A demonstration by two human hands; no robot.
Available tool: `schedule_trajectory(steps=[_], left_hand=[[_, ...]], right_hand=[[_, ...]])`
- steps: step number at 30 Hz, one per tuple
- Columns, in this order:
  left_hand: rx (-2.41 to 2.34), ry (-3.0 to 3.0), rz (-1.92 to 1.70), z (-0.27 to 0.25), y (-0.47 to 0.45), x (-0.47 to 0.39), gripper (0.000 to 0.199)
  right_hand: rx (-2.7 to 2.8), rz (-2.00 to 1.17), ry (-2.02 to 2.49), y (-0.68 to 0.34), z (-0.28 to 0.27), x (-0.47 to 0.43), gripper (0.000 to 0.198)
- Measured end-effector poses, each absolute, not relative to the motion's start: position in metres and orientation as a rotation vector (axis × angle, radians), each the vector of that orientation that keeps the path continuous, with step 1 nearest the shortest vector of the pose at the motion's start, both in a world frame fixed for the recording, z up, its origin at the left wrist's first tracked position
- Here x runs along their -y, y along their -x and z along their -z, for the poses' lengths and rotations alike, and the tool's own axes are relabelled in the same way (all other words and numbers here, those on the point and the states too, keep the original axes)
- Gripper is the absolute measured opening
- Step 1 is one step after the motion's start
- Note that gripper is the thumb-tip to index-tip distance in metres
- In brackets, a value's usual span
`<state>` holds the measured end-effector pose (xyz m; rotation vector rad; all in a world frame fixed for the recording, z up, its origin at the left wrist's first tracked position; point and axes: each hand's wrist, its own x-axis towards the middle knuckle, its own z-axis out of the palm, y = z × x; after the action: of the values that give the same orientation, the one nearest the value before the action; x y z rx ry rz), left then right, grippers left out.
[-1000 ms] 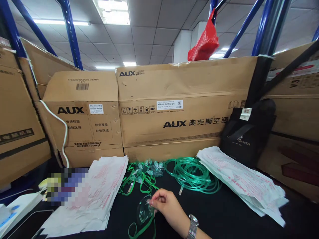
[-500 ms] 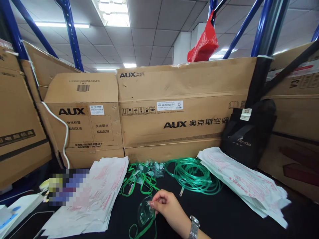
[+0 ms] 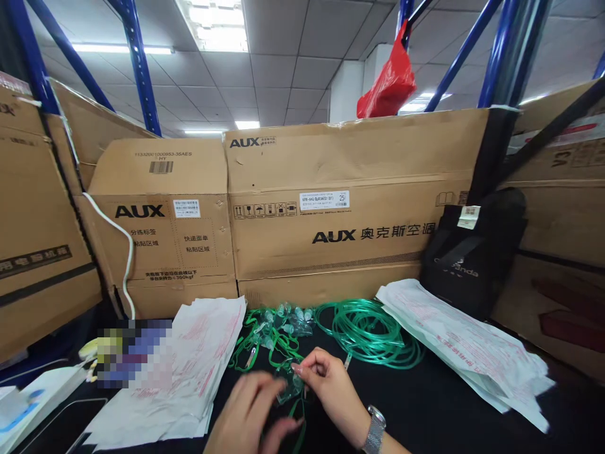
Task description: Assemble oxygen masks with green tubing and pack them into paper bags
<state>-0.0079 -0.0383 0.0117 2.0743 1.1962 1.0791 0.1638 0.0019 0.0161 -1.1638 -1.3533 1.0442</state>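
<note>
A clear plastic oxygen mask (image 3: 287, 395) with a green elastic strap is pinched at its edge between the thumb and fingers of my right hand (image 3: 333, 386), which wears a wristwatch. My left hand (image 3: 248, 410), smeared by motion, is close to the mask's left side, thumb and fingers apart. It partly covers the mask and strap, and whether it touches them I cannot tell. Just behind lies a heap of more clear masks (image 3: 290, 320) with tangled green straps (image 3: 246, 354).
Coiled green tubing (image 3: 378, 343) lies right of the heap. White printed packets sit at the left (image 3: 189, 366) and right (image 3: 467, 347). Cardboard boxes (image 3: 331, 252) wall off the back, with a black bag (image 3: 466, 265) at the right. A phone-like dark object (image 3: 57, 425) lies front left.
My left hand has come into view from below, beside the mask. My right hand has shifted slightly right and up with the mask, which has turned.
</note>
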Motion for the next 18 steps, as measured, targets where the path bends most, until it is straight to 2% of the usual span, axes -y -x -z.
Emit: schedule_trajectory(steps=[1, 6, 9, 14, 18], left_hand=[[-1.226, -2.109, -1.125, -0.018, 0.003, 0.026, 0.036], [-1.269, -2.165, -1.055, -0.018, -0.016, 0.003, 0.007], [-1.233, -2.309, -1.033, -0.009, -0.015, 0.009, 0.016], [-1.093, -2.453, -0.978, -0.010, -0.009, 0.012, 0.016], [-1.000, -2.493, -0.982, -0.013, -0.006, 0.011, 0.016]], right_hand=[[1.353, -1.038, 1.150, -0.164, -0.016, -0.002, 0.033], [1.345, -0.935, 1.133, -0.162, -0.011, 0.000, 0.033], [1.375, -0.891, 1.132, -0.160, -0.011, 0.002, 0.033], [1.336, -0.991, 1.142, -0.158, -0.012, 0.005, 0.036], [1.287, -0.915, 1.142, -0.162, -0.017, 0.005, 0.035]])
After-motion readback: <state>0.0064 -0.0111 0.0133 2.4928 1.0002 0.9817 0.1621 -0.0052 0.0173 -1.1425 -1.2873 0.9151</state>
